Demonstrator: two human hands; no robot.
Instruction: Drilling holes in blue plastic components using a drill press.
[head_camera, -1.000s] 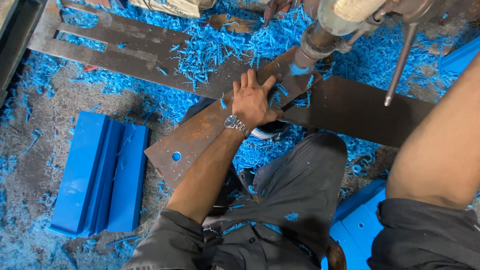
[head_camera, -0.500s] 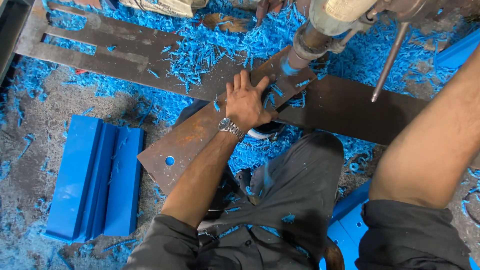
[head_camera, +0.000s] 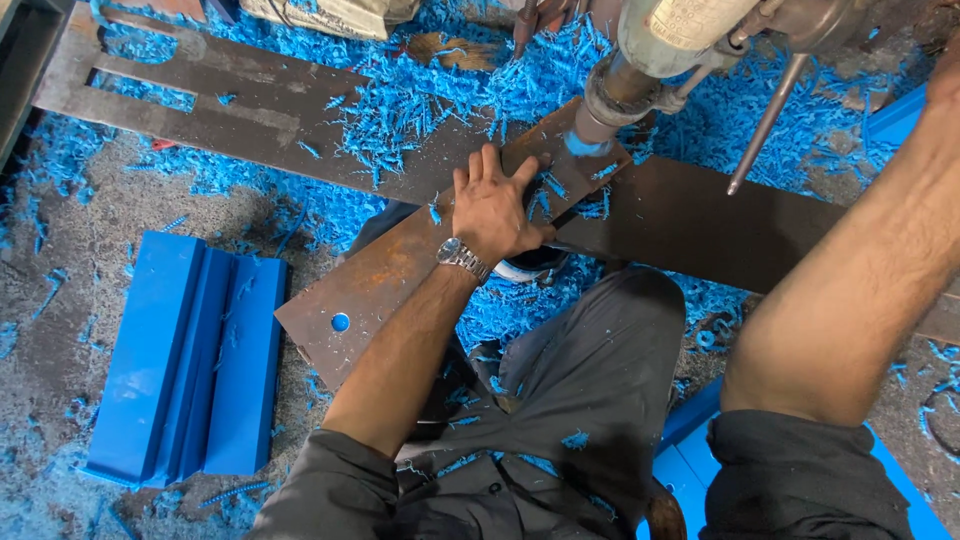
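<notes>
Trousers (head_camera: 590, 400) in dark grey fill the near middle, flecked with blue shavings (head_camera: 400, 110), and they hide the floor under the bent knee. Left of them a blue moulded block (head_camera: 185, 355) lies alone on gritty concrete, with open floor around it. The left hand (head_camera: 495, 205), a wristwatch (head_camera: 462, 257) at its wrist, lies flat with fingers spread on the rusty steel plate (head_camera: 375, 290), pressing it down; the plate runs diagonally and has one blue-filled hole near its lower end. Just beyond the fingertips the drill (head_camera: 640, 75) meets the plate's far end, its bit lost in shavings. The right forearm (head_camera: 850, 270) rises to the upper right corner, where the right hand is cut off, so its grip cannot be told. Farther back a long steel bar (head_camera: 230, 105) crosses under heaped shavings.
</notes>
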